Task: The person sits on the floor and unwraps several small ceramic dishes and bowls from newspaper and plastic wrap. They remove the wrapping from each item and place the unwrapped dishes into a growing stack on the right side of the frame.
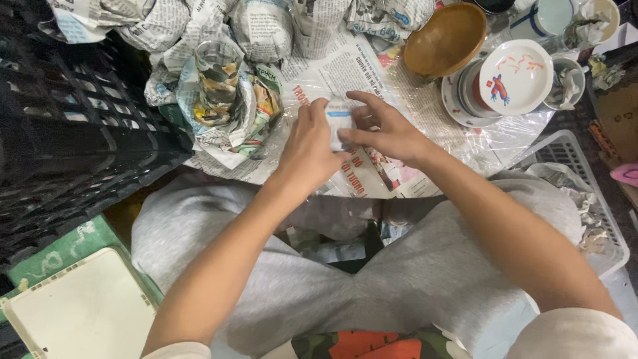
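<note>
Hands meet over a spread sheet of printed newspaper, which lies across the person's grey-trousered lap and the floor ahead. The left hand and the right hand together clasp a small white cup-like object; the left fingers curl round its near side, while the right thumb and fingers pinch its far edge. The object sits between the palms, just above the paper, mostly hidden, so its exact shape cannot be told. Judging by the newspaper-wrapped bundles piled behind and the paper-wrapped clear glass standing to the left, the step in hand looks like setting the piece on the sheet for wrapping. The following move would call for laying it near a corner and freeing one hand for the paper. A brown wooden bowl and a white painted plate wait unwrapped at the right, beside a black plastic crate opposite.
</note>
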